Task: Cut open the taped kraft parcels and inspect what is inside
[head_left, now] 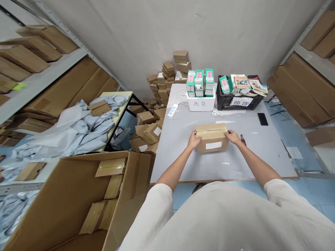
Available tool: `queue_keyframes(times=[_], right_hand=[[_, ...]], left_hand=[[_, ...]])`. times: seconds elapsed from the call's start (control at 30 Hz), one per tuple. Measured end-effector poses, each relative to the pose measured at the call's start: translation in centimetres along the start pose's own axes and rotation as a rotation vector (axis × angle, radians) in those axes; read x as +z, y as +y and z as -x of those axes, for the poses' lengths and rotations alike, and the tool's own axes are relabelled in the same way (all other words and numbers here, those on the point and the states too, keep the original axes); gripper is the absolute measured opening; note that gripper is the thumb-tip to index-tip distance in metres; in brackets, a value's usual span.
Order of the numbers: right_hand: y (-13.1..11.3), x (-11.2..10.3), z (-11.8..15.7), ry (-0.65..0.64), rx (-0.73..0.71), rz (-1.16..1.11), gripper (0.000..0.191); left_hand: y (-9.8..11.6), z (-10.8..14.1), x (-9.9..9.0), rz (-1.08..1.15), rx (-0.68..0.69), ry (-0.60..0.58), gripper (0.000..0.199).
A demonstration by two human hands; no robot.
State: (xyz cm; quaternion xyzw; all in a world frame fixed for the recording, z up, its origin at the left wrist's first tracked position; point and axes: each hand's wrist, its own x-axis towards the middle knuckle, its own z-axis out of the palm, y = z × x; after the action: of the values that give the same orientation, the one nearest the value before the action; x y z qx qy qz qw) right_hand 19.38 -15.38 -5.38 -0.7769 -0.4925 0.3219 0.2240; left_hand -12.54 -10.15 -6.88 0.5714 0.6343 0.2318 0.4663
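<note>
Between my two hands is a small brown cardboard box, with clear tape along its top seam and a white label on the side facing me. My left hand grips its left end, thumb at the front. At the right end, my right hand holds the upper corner. The box is over the middle of the grey table; whether its base touches the surface I cannot tell. A red and black utility knife lies just right of my right hand.
At the table's back stand a white bin of green-and-pink boxes and a black crate of books. A phone lies right, a power strip left. A large open carton with boxes inside stands at lower left.
</note>
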Motion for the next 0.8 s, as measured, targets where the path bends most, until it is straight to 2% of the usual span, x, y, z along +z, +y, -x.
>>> queue_keyframes(times=[0.2, 0.47, 0.67, 0.8], right_hand=[[0.9, 0.5, 0.7, -0.061, -0.078, -0.045, 0.030], [3.1, 2.1, 1.8, -0.064, -0.051, -0.155, 0.035], [4.9, 2.3, 1.6, -0.100, -0.065, -0.228, 0.037], [7.3, 1.6, 1.5, -0.068, -0.033, -0.201, 0.033]], left_hand=[[-1.5, 1.1, -0.6, -0.023, 0.071, -0.056, 0.093], [-2.8, 2.1, 0.0, -0.195, 0.061, -0.064, 0.096], [-1.8, 2.7, 1.0, -0.424, 0.167, 0.049, 0.079], [-1.3, 3.6, 1.7, -0.473, 0.246, 0.086, 0.063]])
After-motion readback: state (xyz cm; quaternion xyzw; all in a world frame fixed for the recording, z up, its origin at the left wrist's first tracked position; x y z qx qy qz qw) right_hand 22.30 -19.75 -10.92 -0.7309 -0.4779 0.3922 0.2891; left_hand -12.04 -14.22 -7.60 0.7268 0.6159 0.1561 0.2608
